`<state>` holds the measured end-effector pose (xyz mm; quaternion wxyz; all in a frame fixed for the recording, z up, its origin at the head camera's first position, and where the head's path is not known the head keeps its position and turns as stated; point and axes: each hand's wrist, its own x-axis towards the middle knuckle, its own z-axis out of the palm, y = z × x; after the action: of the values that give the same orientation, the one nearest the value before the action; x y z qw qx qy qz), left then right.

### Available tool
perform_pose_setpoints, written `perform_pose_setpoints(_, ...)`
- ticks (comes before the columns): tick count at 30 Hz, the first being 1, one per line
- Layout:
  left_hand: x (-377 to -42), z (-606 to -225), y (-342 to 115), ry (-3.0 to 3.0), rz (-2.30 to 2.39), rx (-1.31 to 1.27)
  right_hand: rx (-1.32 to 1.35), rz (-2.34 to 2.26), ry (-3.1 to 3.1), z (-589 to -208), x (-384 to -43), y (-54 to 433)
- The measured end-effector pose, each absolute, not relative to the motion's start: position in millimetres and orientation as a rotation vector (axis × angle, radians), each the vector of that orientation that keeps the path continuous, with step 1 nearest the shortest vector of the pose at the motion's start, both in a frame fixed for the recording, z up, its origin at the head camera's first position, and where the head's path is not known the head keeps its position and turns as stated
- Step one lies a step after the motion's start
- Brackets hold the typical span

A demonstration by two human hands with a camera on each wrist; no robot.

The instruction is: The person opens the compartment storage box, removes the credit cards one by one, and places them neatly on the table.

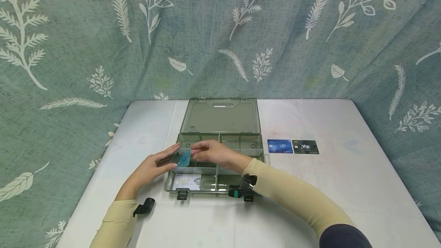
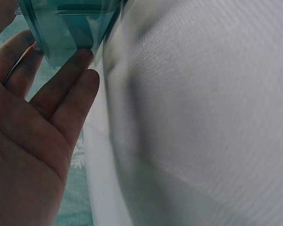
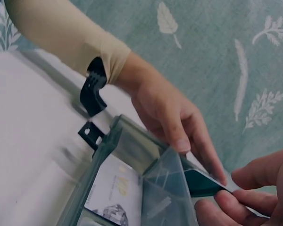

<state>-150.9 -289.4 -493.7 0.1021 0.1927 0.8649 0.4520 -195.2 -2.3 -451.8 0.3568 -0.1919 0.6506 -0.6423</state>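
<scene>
A translucent grey-green compartment box [image 1: 217, 170] lies with its lid [image 1: 220, 116] folded back. My right hand [image 1: 217, 153] pinches a teal card [image 1: 184, 158] by its right-hand edge, the card tilted in the middle left compartment; thumb and fingertips meet near its corner in the right wrist view. A white VIP card [image 1: 186, 182] lies in the front left compartment. My left hand [image 1: 153, 166] rests against the box's left wall, fingers extended, as the left wrist view also shows. The card's lower edge is hidden behind a divider [image 3: 167, 188] in the right wrist view.
To the right of the box, a blue VIP card [image 1: 280, 146] and a black Vip card [image 1: 305, 147] lie side by side on the white table [image 1: 344, 194]. Two black latches [image 1: 182, 194] stick out at the box's front. A patterned green cloth [image 1: 213, 30] hangs behind.
</scene>
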Motion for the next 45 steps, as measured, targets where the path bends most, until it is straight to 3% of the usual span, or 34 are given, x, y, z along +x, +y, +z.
perform_pose_setpoints(45,-150,-494,-289,2.513,1.381,0.563,-0.602,-1.476,2.130,-458,-189,-28)
